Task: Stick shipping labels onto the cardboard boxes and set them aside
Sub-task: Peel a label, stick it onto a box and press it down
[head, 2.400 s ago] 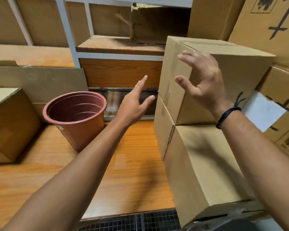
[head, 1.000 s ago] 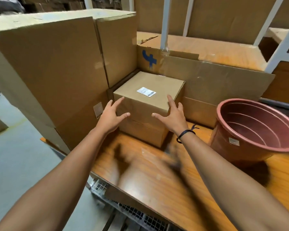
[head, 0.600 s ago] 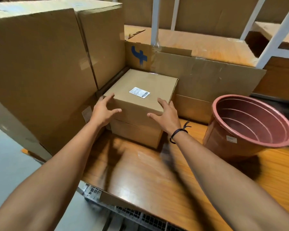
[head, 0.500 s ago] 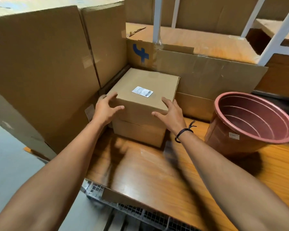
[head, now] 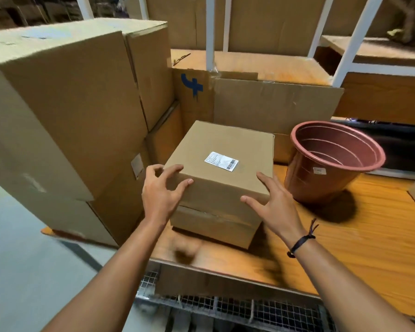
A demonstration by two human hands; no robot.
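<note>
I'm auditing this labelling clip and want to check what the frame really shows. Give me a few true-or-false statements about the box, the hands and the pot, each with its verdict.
1. A white label is stuck on top of the small box. True.
2. The pot stands to the left of that box. False: it stands to the box's right.
3. The right hand holds a sheet of labels. False: it holds nothing, and its straight fingers lie against the box's right side.
4. A dark band is on the right wrist. True.
5. The left hand curls its fingers over the box's near left corner. True.
</note>
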